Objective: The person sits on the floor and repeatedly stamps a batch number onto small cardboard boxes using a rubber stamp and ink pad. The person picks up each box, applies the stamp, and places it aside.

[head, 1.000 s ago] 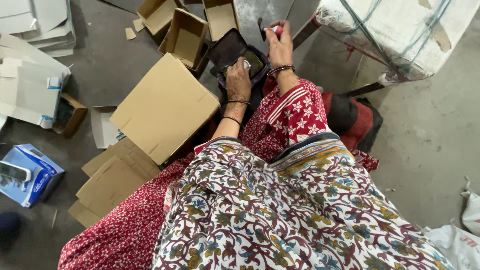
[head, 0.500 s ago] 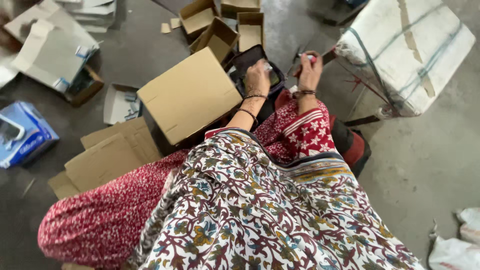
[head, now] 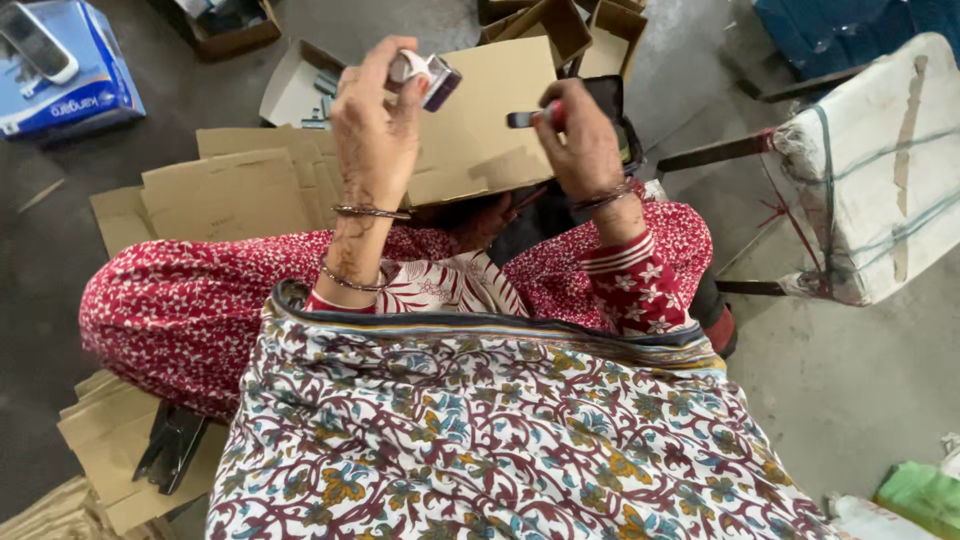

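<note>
Left hand (head: pixel 372 125): raised above the lap, fingers clamped on a small stamp-like block (head: pixel 425 77) with a white top and a dark lower end, tilted to the right.
Right hand (head: pixel 583 140): level with the left and near it, fingers closed around a thin tool (head: pixel 532 118) with a red grip, its dark tip pointing left at the block.
Gap: tip and block are near but apart.
Behind the hands: a flat carton (head: pixel 480 120) lies across the lap; open boxes (head: pixel 560 25) sit farther off.
Left side: cardboard sheets (head: pixel 225 190) on the floor (head: pixel 860 390), a blue box (head: pixel 60 65) at the far left.
Right side: a wrapped white bundle (head: pixel 880 170).
Doing it well, as I judge: keep the block steady, bring the tip in slowly and squarely.
</note>
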Available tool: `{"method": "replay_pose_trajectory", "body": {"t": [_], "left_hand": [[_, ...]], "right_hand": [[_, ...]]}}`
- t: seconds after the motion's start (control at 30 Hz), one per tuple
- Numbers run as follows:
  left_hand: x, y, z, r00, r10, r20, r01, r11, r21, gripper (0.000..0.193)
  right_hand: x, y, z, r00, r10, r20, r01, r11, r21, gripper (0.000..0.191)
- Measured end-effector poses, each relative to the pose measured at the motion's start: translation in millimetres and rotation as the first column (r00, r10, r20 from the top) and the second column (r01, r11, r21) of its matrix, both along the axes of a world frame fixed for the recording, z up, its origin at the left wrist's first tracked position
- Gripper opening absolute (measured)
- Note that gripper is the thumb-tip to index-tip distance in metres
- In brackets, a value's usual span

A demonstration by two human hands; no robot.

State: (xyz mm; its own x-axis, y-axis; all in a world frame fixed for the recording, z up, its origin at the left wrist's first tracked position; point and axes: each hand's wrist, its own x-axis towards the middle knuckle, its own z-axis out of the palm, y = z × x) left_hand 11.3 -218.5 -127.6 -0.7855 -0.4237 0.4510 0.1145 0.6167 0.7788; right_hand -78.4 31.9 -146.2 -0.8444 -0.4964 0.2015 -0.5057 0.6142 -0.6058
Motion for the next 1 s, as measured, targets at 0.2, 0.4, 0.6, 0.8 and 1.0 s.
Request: {"method": "replay_pose_trajectory", "body": {"t": [0.2,0.4,0.6,0.8,1.0], "left_hand": [[30.7,-26.5,-17.0,0.994,0.088,0.057,-0.092,0.993,0.074,0.026],[28.6,-28.4,-29.8,0.995,0.079,0.061,-0.087,0.984,0.153,0.024],[22.2,-28.8,-41.6,0.996,0.074,0.047,-0.08,0.987,0.138,0.026],[4.4,-22.8,-37.9,0.999,0.046,0.025,-0.047,0.997,0.064,0.025],[-27.7,-0.4,-51.8,0.996,-0.067,-0.059,0.064,0.997,-0.049,0.026]], "right_hand": [[11.0,-59.2,-7.6,0.955,0.25,-0.16,-0.216,0.956,0.201,0.019],[6.2,-65.2,-34.3,0.977,0.193,-0.094,-0.158,0.943,0.293,0.018],[9.2,-63.9,-49.9,0.979,0.175,-0.109,-0.146,0.962,0.229,0.018],[3.0,-71.3,-43.7,0.968,0.2,-0.15,-0.161,0.958,0.237,0.014],[-11.6,-39.3,-0.2,0.997,-0.066,-0.035,0.069,0.992,0.11,0.02]]}}
